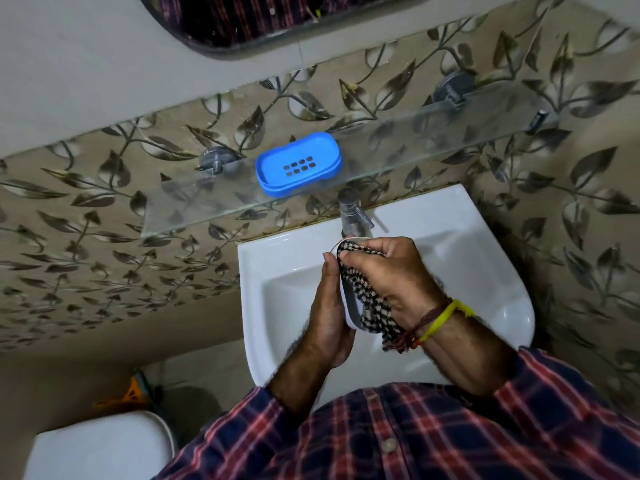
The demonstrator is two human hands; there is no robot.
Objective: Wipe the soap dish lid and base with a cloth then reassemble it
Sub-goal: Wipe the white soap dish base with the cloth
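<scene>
Over the sink, my left hand [329, 317] holds the white soap dish lid [348, 299] on edge, fingers along its back. My right hand [388, 275] grips a black-and-white checked cloth [372, 306] and presses it against the lid's inner side. Most of the lid is hidden between my hands. The blue soap dish base [299, 164], with drain slots in its floor, sits on the glass shelf [194, 216] above the tap.
A white washbasin [485, 271] lies below my hands, with a chrome tap [351, 213] at its back. The glass shelf runs along the leaf-patterned tiled wall. A mirror hangs above. A white toilet lid [100, 448] sits at the lower left.
</scene>
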